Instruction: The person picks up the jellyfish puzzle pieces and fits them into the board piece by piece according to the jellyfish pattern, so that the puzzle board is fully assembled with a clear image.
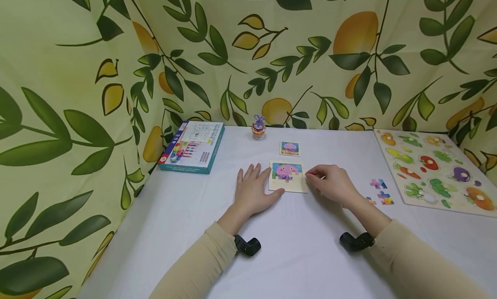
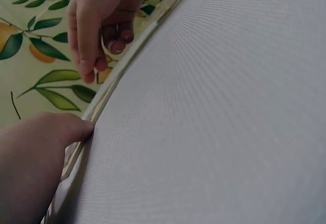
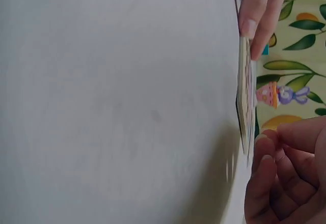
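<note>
My left hand [image 1: 253, 191] lies spread on the white cloth at the left of a small wooden puzzle board [image 1: 295, 187]. Its thumb rests at the board's near edge, and the index fingertip reaches the upper left corner. A pink octopus picture [image 1: 287, 170] fills the upper part of the board, with bare wood along the bottom and right. Close to the right edge is my right hand [image 1: 333, 183], thumb and index fingertips brought together and the other fingers curled. I cannot tell whether a piece sits between those fingertips [image 3: 270, 135].
Several loose puzzle pieces [image 1: 385, 198] lie right of my right hand. Behind the board are a small octopus picture card [image 1: 289, 148] and a purple rabbit-eared toy [image 1: 258, 127]. A boxed set [image 1: 192, 147] lies back left, a vegetable puzzle board [image 1: 417, 189] at the right.
</note>
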Demonstrator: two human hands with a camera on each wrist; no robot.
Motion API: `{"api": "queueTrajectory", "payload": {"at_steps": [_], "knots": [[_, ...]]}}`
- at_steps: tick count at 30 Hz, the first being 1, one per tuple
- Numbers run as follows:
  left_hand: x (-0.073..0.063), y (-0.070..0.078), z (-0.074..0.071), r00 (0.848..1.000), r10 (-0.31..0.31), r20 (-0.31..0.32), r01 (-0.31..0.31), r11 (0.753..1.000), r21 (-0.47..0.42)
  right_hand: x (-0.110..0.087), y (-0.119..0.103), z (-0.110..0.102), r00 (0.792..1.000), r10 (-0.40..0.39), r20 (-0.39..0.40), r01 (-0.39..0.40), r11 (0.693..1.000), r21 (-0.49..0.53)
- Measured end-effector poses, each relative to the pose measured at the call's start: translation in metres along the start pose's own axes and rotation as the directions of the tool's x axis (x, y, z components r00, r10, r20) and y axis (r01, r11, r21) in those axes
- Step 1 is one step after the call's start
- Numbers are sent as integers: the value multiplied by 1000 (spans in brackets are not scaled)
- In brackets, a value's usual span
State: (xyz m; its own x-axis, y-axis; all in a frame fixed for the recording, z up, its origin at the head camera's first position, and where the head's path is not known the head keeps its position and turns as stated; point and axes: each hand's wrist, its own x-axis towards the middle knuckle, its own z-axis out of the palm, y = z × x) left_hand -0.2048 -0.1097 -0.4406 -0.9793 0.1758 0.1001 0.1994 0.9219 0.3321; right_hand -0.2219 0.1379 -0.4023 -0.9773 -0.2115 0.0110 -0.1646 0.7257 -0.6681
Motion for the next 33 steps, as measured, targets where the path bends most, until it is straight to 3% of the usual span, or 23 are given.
{"api": "queueTrajectory", "payload": {"at_steps": [12,21,33], "knots": [[0,-2,2,1000,22,-20,-23,1000,-14,-11,30,-30,999,29,-34,-30,999,-15],[-2,0,1,1000,9,-14,-9,1000,-6,-22,51,-55,998,27,-61,-32,995,-92],[-1,-2,3,1000,20,-18,-20,1000,4,-45,85,-79,986,131,-105,-142,984,-104]]}}
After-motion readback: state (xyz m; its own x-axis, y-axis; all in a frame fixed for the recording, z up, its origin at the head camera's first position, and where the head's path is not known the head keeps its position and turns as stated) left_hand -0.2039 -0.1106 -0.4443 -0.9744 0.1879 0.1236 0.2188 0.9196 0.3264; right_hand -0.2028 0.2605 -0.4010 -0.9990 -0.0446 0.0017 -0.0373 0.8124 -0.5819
